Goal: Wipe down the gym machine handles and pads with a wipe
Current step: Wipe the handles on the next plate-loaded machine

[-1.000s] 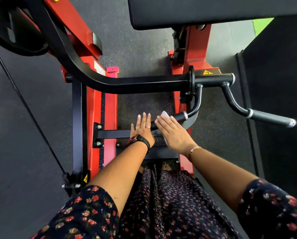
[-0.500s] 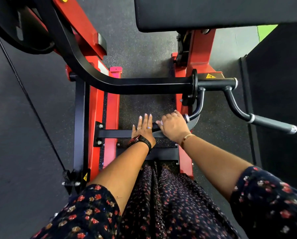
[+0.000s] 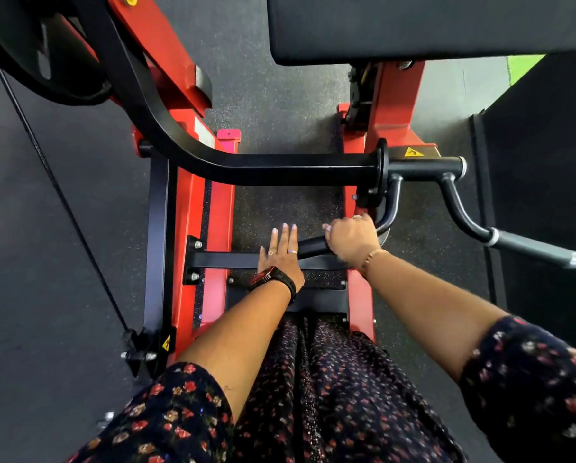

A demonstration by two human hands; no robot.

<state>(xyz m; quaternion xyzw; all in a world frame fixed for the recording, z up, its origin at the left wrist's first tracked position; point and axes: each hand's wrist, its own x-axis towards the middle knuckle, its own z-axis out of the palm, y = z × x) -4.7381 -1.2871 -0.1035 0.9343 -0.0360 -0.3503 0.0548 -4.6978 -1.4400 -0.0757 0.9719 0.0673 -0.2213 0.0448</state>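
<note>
Dark speckled gym floor (image 3: 279, 105), head view. Red machine frame (image 3: 219, 202); black pad (image 3: 413, 25) at top. Inner handle (image 3: 313, 243), centre: right hand (image 3: 353, 237), fingers curled round its grip. Left hand (image 3: 279, 252): fingers straight, flat over the handle's free end and crossbar (image 3: 226, 260). Outer handle (image 3: 530, 247), far right, untouched.

Speckled rubber floor (image 3: 279, 105), floral skirt (image 3: 346, 396); green patch (image 3: 523, 66)

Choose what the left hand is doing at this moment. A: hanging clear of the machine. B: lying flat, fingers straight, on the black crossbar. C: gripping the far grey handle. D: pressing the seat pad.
B: the left hand lies flat with straight fingers on the black crossbar, while the right hand curls round the near handle.
</note>
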